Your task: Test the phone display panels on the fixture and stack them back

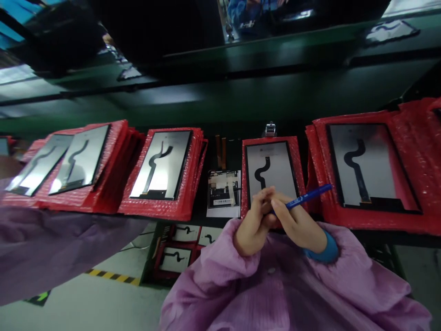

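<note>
My right hand (300, 227) pinches a blue pen (310, 195), which points up to the right. Against it rests my left hand (255, 224), its fingers curled together and meeting the right fingers; whether they hold anything is hidden. Both hands are over the near edge of a display panel (279, 168) with a black curved ribbon cable. Red bubble wrap (300, 161) lies beneath that panel. Left of my hands is a flat piece showing a device's inner parts (223, 191), with a barcode label and two orange-brown strips above it.
Stacks of red bubble wrap topped with display panels stand at right (368, 161) and left (161, 163). A metal clip (270, 128) sits behind the middle panel. A co-worker's purple sleeve (62, 248) reaches in at left. Below the bench, a crate (151, 266) holds more panels.
</note>
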The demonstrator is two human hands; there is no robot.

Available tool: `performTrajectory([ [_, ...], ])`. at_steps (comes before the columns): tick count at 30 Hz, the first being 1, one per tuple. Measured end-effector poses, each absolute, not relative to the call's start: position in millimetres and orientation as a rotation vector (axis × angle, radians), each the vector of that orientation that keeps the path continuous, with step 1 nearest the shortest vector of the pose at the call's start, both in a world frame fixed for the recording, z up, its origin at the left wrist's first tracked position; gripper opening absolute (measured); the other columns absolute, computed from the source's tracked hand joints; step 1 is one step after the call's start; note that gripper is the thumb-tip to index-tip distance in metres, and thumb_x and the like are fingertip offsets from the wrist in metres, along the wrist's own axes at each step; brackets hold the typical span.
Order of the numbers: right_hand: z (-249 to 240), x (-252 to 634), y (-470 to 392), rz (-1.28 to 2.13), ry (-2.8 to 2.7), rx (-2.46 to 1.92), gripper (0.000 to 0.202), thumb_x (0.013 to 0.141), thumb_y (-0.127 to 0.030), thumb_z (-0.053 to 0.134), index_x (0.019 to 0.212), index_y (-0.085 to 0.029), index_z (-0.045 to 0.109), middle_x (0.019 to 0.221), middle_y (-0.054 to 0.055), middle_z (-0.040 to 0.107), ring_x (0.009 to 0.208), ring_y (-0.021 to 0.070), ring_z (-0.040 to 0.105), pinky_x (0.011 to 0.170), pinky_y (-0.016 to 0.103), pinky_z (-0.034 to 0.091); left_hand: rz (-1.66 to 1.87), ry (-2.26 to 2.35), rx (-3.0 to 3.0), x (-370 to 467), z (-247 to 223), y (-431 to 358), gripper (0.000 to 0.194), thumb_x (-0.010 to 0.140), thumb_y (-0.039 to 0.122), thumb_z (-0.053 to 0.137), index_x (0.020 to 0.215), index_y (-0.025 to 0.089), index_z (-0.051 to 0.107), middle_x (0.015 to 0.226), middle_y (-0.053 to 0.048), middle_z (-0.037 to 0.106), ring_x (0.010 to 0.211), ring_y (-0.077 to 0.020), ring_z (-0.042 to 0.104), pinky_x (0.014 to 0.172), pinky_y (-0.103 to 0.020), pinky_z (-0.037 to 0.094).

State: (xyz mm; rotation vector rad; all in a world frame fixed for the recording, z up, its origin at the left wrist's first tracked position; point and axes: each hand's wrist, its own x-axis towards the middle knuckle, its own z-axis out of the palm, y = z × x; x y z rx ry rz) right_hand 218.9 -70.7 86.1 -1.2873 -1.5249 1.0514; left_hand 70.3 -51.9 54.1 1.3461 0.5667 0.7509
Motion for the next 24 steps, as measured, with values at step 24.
performTrajectory([
  [24,50,257,27,0.315,-2.119,-1.931,0.087,0.092,-0.054,0.061,0.154,0.0,0.034,0.156,0.027,0.042,0.148,0.042,0.037,0.117,0.06,0.039,0.557,1.645,2.219,39,40,143,0.073,0.072,-0.004,0.052,0.141,0.019,0.047,0.124,-0.015,0.058,0.094,-0.0237,0.067,0.091,-0.043,0.056],
])
